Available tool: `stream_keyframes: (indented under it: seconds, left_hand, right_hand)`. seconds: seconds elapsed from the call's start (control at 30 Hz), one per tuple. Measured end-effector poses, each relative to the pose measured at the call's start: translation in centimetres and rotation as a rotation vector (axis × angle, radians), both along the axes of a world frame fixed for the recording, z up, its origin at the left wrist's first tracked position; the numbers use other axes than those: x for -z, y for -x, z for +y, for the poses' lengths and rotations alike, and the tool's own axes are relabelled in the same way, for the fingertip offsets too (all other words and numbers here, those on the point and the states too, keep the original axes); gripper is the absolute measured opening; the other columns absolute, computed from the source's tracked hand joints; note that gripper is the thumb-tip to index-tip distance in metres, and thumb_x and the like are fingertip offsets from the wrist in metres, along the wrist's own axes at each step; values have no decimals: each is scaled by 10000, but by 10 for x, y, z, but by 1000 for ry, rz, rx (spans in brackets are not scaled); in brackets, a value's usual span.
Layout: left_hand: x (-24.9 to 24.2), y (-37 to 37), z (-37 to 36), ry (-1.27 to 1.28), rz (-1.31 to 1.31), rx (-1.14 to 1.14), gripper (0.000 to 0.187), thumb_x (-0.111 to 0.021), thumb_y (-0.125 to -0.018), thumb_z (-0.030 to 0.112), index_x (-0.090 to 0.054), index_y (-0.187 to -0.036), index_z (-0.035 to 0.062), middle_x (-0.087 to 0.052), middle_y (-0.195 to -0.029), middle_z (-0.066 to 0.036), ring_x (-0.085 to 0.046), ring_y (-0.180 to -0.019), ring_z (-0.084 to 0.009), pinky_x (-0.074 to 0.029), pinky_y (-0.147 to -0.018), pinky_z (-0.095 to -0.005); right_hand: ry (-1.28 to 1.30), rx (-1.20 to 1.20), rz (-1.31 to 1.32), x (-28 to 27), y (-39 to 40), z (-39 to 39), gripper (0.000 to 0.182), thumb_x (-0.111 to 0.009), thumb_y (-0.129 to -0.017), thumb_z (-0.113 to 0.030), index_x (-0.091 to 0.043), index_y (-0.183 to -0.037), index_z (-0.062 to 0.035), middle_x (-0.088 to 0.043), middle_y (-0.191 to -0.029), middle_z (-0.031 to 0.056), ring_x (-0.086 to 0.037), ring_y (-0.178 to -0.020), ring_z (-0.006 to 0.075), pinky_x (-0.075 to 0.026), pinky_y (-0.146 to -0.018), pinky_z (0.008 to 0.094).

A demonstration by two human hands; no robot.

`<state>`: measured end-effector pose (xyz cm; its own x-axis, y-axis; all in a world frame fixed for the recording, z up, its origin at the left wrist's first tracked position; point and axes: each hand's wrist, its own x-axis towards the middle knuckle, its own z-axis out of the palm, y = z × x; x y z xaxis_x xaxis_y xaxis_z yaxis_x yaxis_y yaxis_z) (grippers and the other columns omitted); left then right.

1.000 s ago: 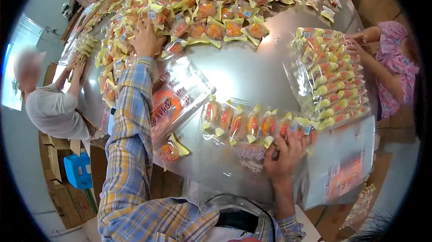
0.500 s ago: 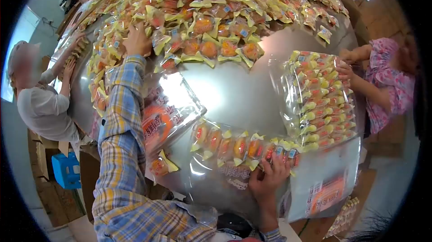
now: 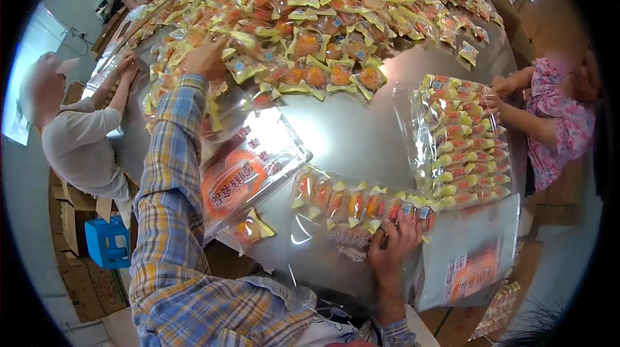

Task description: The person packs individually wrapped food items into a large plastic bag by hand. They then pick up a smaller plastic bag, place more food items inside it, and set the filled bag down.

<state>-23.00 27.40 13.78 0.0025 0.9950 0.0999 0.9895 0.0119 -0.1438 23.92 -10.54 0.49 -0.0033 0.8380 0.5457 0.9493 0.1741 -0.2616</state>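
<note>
At the near edge of a heap of wrapped round pastries [image 3: 310, 43] is my left hand [image 3: 205, 61], its fingers bent inward among the yellow-ended packets; what they close on is hidden. A row of wrapped pastries [image 3: 336, 205] lies in a clear plastic bag [image 3: 310, 244] at the table's front. Over the right end of that row, my right hand [image 3: 395, 244] rests with fingers stretched out and apart on the packets. A single wrapped pastry [image 3: 250, 229] sits left of the bag. Between it and the heap lie printed clear bags [image 3: 242, 173].
A filled clear bag [image 3: 462, 147] with stacked rows stands at right, where a person in a pink floral top [image 3: 562, 114] reaches for it. Another printed bag [image 3: 471, 263] lies below. At left are a person in grey [image 3: 84, 140] and a blue stool [image 3: 108, 242].
The view has shifted slightly. My left hand's fingers have turned rightward at the heap's edge. My right hand stays on the row. The person at left has lifted their hands closer together.
</note>
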Motion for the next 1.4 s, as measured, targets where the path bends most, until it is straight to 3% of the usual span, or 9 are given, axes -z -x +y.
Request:
stream_keyframes:
  seconds: [0.27,0.43,0.6,0.73,0.83,0.93,1.07,1.17,1.4]
  left_hand:
    - [-101,23,-67,-325,-250,169,704,-822,-713,205,-575,-1365,109,-595,-1313,-241,-651,-1115,-424,-550,-931,-475]
    - [-130,30,-110,-363,-658,249,530,-793,-749,177,-631,-1238,51,-702,-1044,-162,-688,-949,-302,-542,-842,-406]
    - [-134,30,-132,-198,-1047,78,367,-741,-824,146,-648,-1150,4,-701,-892,-80,-669,-738,-196,-542,-639,-331]
    - [-96,24,-160,-165,-1468,53,300,-708,-883,163,-707,-1119,-23,-730,-951,-90,-714,-805,-192,-557,-649,-320]
    - [-65,-2,-213,-139,-1305,484,351,-693,-940,170,-690,-1244,-5,-717,-1192,-86,-704,-1014,-190,-568,-877,-345]
    - [-14,-57,-303,213,-1569,398,444,-729,-936,209,-641,-1328,21,-698,-1251,-98,-666,-1144,-208,-546,-966,-382]
    - [-8,-163,-452,590,-1495,668,687,-831,-877,210,-499,-1445,10,-629,-1259,-75,-606,-1164,-173,-496,-1013,-352]
    - [33,-200,-509,774,-1767,494,749,-873,-845,158,-467,-1459,22,-585,-1350,-90,-569,-1235,-160,-469,-1046,-336]
    - [61,-217,-530,709,-1521,566,545,-789,-841,32,-528,-1320,39,-584,-1341,-100,-581,-1212,-173,-473,-1034,-347]
  right_hand:
    - [-59,-2,14,-1,7,4,367,-663,-850,-70,-644,-1214,-114,-562,-1471,150,-457,-1415,356,-264,-1202,633]
    - [288,124,-28,-48,39,-34,739,-722,-802,-209,-501,-1501,-110,-292,-1648,233,-194,-1561,430,-150,-1246,634]
    - [290,-164,91,-55,62,-93,586,-743,-790,-186,-622,-1350,-65,-409,-1545,282,-320,-1474,483,-305,-1183,598]
    - [358,-387,340,-72,72,-136,370,-758,-819,-139,-708,-1172,-40,-672,-1215,226,-605,-1184,405,-519,-944,511]
    - [408,-705,587,-88,74,-164,258,-769,-859,-145,-729,-1091,-40,-755,-1036,130,-714,-878,328,-572,-820,411]
    - [237,-722,731,-115,72,-171,308,-801,-827,-103,-735,-1123,-52,-741,-1134,137,-721,-995,334,-580,-882,411]
    - [164,-474,1227,-131,76,-167,908,-947,-719,-276,-503,-1478,-51,-576,-1429,218,-528,-1359,396,-440,-1125,471]
    - [407,-709,823,-126,51,-165,924,-979,-669,-305,-546,-1443,-47,-583,-1432,204,-528,-1372,374,-429,-1138,467]
    - [431,-486,1502,-59,35,-214,788,-906,-738,-252,-487,-1368,-34,-615,-1311,137,-619,-1260,329,-496,-1068,484]
